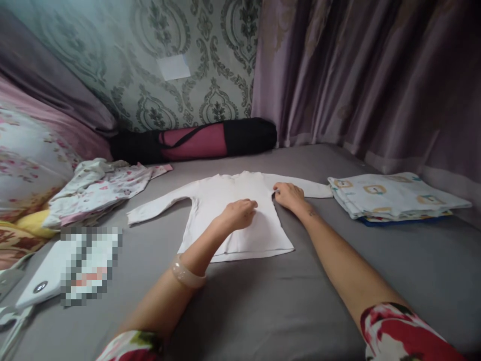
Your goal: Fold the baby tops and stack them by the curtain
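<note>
Pinching the white shirt [233, 193] at its underarm, the right hand [289, 195] could skew or crease it by tugging; whether the left hand [239, 214], over its front, grasps cloth, I cannot tell. It lies mid-bed [240, 301], collar [235, 174] toward the far edge, long axis, cuff-to-cuff, roughly parallel to that edge.

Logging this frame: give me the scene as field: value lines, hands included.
left_hand: left hand over shirt front, contact unclear
left_wrist: pale bangle
right_hand: right hand at shirt underarm, grip unclear
garment: white shirt, spread out, sleeves outstretched
surface: grey sheet
image_right: folded cloth stack
image_left: patterned clothes pile
back: black-and-maroon bag
</note>
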